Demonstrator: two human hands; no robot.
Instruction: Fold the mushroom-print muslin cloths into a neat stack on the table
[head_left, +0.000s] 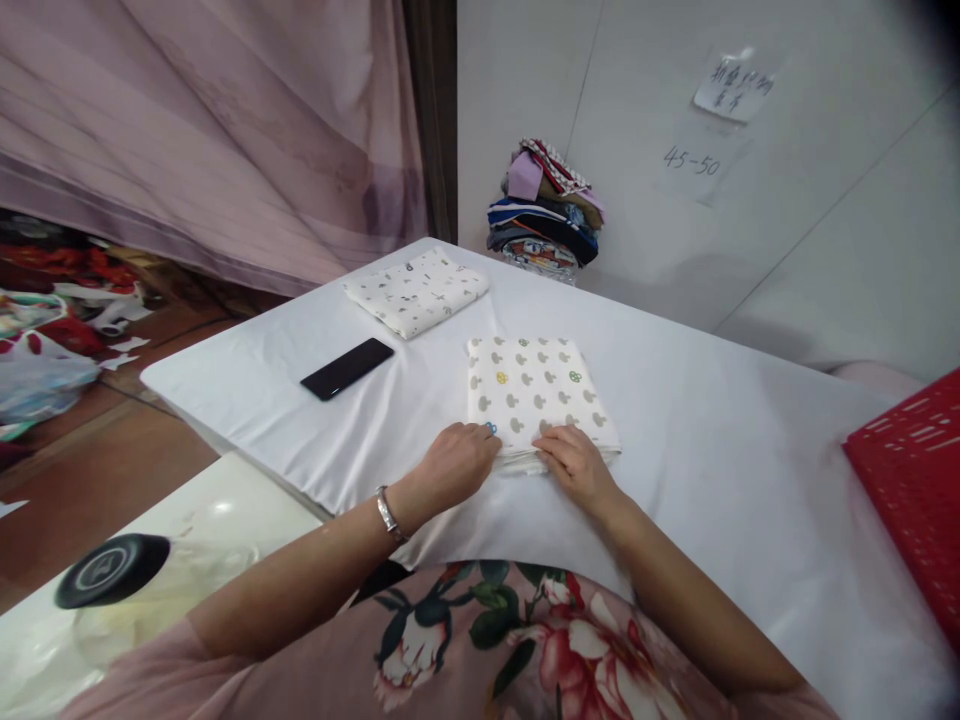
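Observation:
A folded white cloth (534,385) with grey mushroom-like prints, and a few yellow, green and blue ones, lies flat in front of me. Its layers show along the near edge. At the near left corner, the curled fingers of my left hand (459,465) are closed on that edge. My right hand (577,465) pinches the same edge right of its middle, thumb low and fingers on top. Farther back to the left rests a second folded white cloth (420,290) with small dark prints, apart from both hands.
A black phone (347,369) lies on the white-covered table (720,440). On the right stands a red perforated basket (915,470). Stacked folded clothes (544,215) sit beyond the far edge by the wall. At lower left, a black-lidded jar (112,572) stands on another surface.

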